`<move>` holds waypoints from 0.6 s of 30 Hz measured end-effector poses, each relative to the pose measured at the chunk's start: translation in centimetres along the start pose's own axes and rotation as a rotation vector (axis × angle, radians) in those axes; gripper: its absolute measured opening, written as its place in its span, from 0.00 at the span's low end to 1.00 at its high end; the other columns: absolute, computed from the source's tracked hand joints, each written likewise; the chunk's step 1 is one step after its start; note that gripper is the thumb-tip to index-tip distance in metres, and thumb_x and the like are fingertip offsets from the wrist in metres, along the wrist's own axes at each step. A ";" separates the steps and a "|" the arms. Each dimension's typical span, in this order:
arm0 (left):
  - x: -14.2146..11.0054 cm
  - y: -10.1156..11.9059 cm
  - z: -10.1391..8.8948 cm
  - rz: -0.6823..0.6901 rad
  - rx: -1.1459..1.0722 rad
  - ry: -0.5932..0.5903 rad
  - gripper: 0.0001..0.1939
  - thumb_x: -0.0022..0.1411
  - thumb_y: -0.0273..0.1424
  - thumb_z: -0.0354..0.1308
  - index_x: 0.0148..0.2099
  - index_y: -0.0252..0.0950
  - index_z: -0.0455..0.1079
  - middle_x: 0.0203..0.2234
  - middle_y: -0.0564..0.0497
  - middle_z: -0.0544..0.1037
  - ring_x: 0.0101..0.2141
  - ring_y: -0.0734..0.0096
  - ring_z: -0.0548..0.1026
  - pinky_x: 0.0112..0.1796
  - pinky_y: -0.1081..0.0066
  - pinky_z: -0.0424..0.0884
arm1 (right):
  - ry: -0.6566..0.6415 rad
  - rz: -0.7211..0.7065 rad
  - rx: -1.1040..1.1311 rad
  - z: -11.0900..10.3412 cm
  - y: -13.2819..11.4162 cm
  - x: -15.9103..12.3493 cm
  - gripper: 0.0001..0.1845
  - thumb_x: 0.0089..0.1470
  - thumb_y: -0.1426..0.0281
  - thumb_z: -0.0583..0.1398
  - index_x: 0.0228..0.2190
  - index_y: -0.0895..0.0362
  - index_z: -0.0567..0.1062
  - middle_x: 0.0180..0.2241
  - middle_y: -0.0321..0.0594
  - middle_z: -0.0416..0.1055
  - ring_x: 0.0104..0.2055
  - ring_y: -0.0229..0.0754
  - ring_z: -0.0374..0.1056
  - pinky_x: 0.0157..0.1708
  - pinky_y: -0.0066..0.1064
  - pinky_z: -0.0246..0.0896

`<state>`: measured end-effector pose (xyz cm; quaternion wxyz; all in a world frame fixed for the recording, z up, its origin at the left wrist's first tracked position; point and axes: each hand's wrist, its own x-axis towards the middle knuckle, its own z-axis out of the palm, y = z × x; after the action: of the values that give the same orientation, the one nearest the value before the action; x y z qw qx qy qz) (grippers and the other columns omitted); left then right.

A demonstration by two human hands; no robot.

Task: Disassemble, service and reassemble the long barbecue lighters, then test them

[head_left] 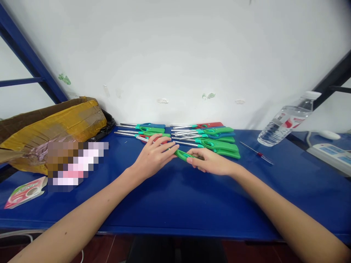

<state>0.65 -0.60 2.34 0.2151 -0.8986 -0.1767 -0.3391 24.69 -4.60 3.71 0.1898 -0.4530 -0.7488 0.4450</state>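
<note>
Between my hands is a green long-necked lighter (183,155), its open loop showing. My right hand (208,160) is closed around its handle end. My left hand (155,155) reaches over the other end, fingers long and slightly apart, fingertips at the green part; my left thumb and the lighter's metal tube are hidden beneath. Just behind lie more lighters in two groups: a right group with several green handles (223,145) and a red handle (210,125), and a left group with a blue handle (153,125) and green ones, partly covered by my left hand.
On the blue table (175,204), a torn, taped cardboard box (63,120) and a printed card piece (26,191) lie left. Right are a thin screwdriver-like tool (257,153), a tilted water bottle (286,120) and a white power strip (333,155). A white wall (175,54) stands behind.
</note>
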 end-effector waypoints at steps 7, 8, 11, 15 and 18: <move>-0.4 -0.4 -0.4 -0.267 -0.059 0.193 0.06 0.63 0.32 0.60 0.42 0.38 0.75 0.39 0.47 0.80 0.42 0.62 0.75 0.47 0.61 0.66 | 0.075 -0.035 -0.024 -0.2 0.4 0.3 0.24 0.58 0.49 0.55 0.36 0.58 0.70 0.27 0.36 0.67 0.25 0.35 0.61 0.23 0.27 0.55; -0.4 -0.4 -0.4 -0.382 -0.070 0.249 0.06 0.63 0.33 0.59 0.35 0.38 0.75 0.33 0.49 0.80 0.36 0.65 0.75 0.44 0.63 0.66 | 0.098 -0.047 -0.038 -0.3 0.5 0.3 0.23 0.59 0.49 0.55 0.35 0.58 0.71 0.26 0.36 0.67 0.25 0.35 0.61 0.23 0.27 0.55; -0.1 0.0 0.0 -0.822 -0.307 0.219 0.19 0.66 0.39 0.53 0.24 0.36 0.71 0.19 0.52 0.73 0.24 0.71 0.70 0.32 0.68 0.64 | 0.165 -0.072 -0.058 -0.6 0.7 0.3 0.23 0.59 0.50 0.55 0.36 0.58 0.72 0.24 0.34 0.64 0.24 0.35 0.59 0.22 0.27 0.51; 0.4 0.8 1.1 -1.144 -1.026 0.039 0.23 0.62 0.49 0.55 0.35 0.33 0.74 0.30 0.46 0.78 0.26 0.70 0.72 0.27 0.71 0.65 | 0.199 -0.102 -0.044 -0.6 0.8 0.3 0.23 0.59 0.50 0.55 0.39 0.58 0.74 0.23 0.33 0.61 0.22 0.34 0.55 0.22 0.28 0.47; 0.5 1.3 1.6 -1.173 -1.305 0.112 0.22 0.59 0.49 0.59 0.41 0.33 0.73 0.41 0.44 0.77 0.33 0.70 0.74 0.31 0.72 0.68 | 0.206 -0.149 -0.033 -0.3 0.6 0.3 0.23 0.59 0.51 0.55 0.42 0.57 0.75 0.24 0.33 0.61 0.23 0.34 0.53 0.22 0.27 0.46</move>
<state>2.52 -0.78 1.27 -0.5421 -0.5888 -0.3700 -0.4717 25.09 -4.06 3.30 0.2906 -0.4426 -0.7641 0.3684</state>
